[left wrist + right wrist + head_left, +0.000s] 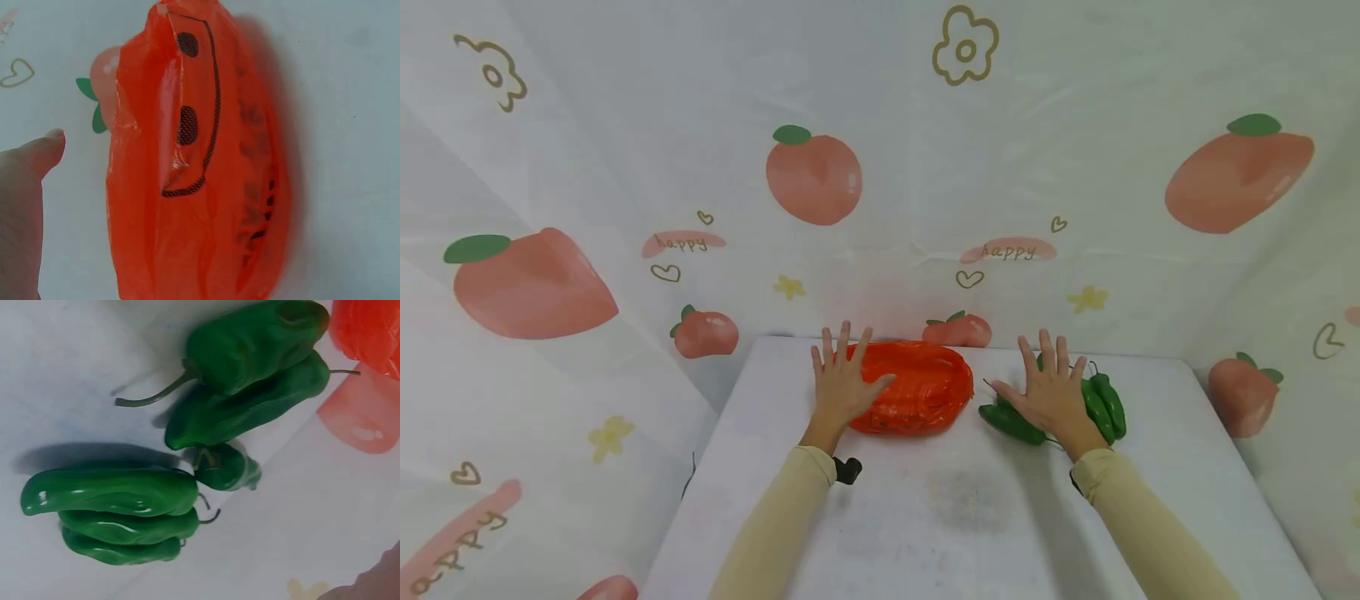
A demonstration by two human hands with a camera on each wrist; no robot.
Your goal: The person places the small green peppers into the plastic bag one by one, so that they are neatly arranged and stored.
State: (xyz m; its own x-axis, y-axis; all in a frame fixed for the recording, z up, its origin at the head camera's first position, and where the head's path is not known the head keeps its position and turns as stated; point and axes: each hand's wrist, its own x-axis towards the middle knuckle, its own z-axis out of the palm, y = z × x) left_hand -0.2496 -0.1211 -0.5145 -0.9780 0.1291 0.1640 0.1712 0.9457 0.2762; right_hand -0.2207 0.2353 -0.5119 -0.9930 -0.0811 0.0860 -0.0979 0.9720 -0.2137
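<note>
Head cam, L hand (841, 388) splayed, nr bag (921, 392) (red)

On the table (955, 542) lies a bag (913, 387), and to the right of it lie six peppers (1011, 423): two near the bag, three side by side farther right, one behind, between these groups. The left hand (838, 387) is over the bag's left end, the right hand (1051, 396) over the peppers.

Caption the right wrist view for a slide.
Six green chili peppers lie on a white tabletop, a red plastic bag at upper right, the right hand at lower right.
</note>
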